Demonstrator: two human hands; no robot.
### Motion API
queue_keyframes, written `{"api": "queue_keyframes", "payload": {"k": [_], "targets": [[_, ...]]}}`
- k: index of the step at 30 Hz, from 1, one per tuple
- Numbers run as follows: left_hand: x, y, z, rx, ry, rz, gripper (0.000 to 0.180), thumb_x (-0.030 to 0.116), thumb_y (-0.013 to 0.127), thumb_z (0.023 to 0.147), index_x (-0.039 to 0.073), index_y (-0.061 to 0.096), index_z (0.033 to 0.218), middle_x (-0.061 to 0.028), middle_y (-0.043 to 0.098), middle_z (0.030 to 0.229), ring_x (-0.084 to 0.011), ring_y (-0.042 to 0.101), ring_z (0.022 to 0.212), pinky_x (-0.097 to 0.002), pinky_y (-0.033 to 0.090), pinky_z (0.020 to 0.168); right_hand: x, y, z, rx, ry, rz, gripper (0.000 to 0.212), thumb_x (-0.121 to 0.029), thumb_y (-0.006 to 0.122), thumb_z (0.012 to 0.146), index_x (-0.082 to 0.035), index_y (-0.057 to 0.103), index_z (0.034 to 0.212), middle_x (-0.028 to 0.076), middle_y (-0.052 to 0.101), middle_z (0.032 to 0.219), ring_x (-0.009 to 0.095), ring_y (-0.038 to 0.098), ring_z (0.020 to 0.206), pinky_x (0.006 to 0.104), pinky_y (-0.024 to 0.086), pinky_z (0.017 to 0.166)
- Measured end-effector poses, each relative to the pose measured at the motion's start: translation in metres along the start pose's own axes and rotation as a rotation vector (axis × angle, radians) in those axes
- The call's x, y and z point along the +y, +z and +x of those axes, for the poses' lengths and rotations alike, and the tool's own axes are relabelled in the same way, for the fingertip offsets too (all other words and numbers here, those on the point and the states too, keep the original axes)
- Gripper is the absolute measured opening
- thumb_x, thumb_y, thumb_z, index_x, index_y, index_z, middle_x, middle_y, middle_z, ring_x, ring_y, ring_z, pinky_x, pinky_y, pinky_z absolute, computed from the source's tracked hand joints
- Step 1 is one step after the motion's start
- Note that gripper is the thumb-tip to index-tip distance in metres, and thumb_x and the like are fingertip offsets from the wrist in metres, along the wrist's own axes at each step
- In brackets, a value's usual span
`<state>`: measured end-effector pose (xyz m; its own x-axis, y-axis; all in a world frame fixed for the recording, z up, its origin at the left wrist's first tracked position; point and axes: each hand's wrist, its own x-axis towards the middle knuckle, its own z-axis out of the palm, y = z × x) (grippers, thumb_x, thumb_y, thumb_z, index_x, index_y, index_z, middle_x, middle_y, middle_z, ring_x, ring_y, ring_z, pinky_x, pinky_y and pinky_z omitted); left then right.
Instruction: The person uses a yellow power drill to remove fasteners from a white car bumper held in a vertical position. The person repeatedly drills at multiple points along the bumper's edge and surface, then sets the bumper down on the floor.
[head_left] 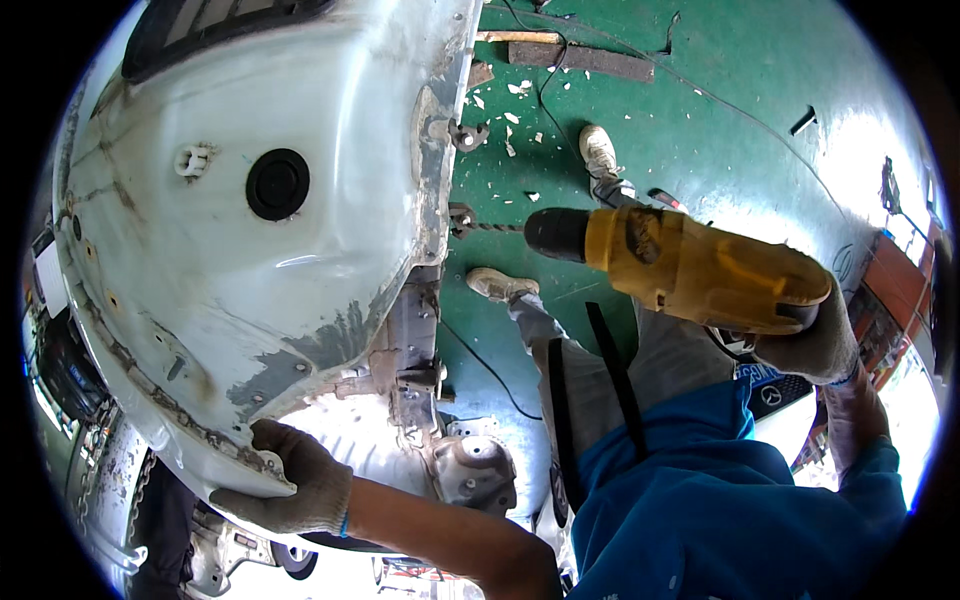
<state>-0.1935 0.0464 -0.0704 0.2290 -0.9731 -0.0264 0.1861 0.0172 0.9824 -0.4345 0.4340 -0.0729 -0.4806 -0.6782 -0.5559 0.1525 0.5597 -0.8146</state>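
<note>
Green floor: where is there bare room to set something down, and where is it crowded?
One bare patch of green floor lies above the yellow drill, between the upper shoe and the thin cable; another lies beyond that cable, above the small black tool. Crowded: left of that shoe, where white chips and a black cord lie.

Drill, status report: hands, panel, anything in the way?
Left hand gripping white panel by edge. Right hand holding yellow drill. Drill bit at metal tab, contact unclear. White debris on green floor, nothing seen blocking bit.
</note>
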Motion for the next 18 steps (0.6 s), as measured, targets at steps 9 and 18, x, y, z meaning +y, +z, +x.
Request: {"api": "queue_keyframes", "payload": {"k": [9,18], "targets": [[-0.001,0.001,0.002,-0.022,-0.019,-0.029,0.05,0.034,0.077,0.085,0.005,0.061,0.124,-0.0089,0.069,0.105,-0.0202,0.068,0.083,-0.0303,0.057,0.072,0.011,0.009,0.002,-0.06,0.237,0.24,0.079,0.003,0.075,0.066,0.001,0.049,0.14,0.018,0.064,0.13,0.025,0.067,0.117,0.039,0.056,0.1],[-0.002,0.002,-0.001,0.03,-0.015,-0.005,0.049,0.034,0.077,0.085,0.006,0.062,0.122,-0.0087,0.069,0.102,-0.0185,0.066,0.079,-0.0293,0.055,0.069,0.009,0.011,0.008,-0.056,0.041,0.155,0.072,-0.001,0.078,0.069,0.002,0.051,0.137,0.017,0.068,0.124,0.024,0.069,0.111,0.0397,0.056,0.099]]}}
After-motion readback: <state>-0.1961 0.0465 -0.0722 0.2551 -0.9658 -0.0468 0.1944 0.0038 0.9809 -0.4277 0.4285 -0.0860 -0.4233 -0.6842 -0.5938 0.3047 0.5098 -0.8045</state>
